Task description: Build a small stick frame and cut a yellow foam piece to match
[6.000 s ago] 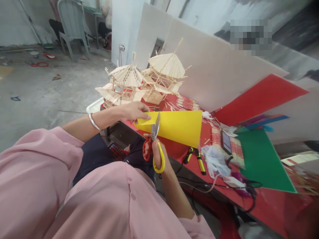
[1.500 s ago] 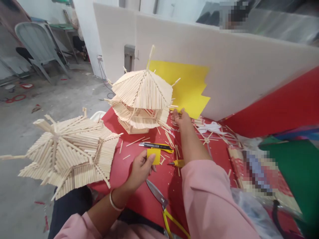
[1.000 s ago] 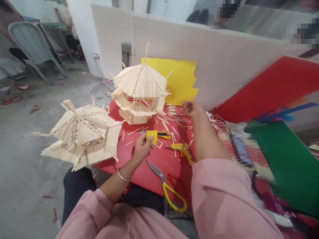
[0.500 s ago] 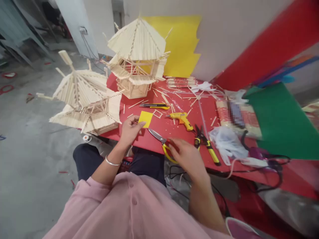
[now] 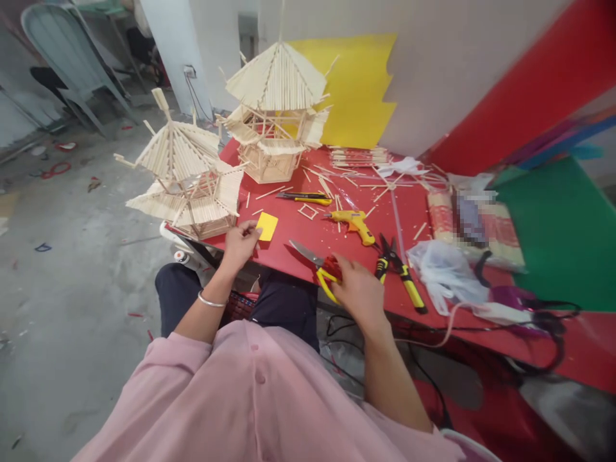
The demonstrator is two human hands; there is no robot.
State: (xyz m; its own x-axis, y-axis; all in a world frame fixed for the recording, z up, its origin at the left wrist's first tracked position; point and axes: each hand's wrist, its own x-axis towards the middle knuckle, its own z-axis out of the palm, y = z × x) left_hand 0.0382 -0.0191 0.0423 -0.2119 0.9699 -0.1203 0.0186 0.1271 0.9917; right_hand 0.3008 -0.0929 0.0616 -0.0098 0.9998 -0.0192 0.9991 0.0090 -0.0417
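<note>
A small yellow square of paper [image 5: 267,226] is pinched at its left edge by my left hand [image 5: 241,246], over the front left of the red table. My right hand [image 5: 359,290] is at the front edge, its fingers closed around the red and yellow handles of a pair of scissors [image 5: 308,253]. The blades are together and point left, toward the paper. Behind them is a small square frame of sticks [image 5: 307,211]. A yellow glue gun [image 5: 353,224] lies beyond my right hand, with black and yellow cutting pliers [image 5: 400,273] to its right.
Two stick-built pagoda models [image 5: 178,154] [image 5: 276,83] stand at the left and back left. A yellow utility knife [image 5: 305,197] lies before the taller one. Loose sticks, a plastic bag [image 5: 443,269], stick packs [image 5: 500,224] and cables [image 5: 553,321] occupy the back and right.
My left hand has moved a little left with the yellow paper, away from the scissors' tips. My right hand's fingers have settled onto the scissors' handles. The head view has shifted slightly.
</note>
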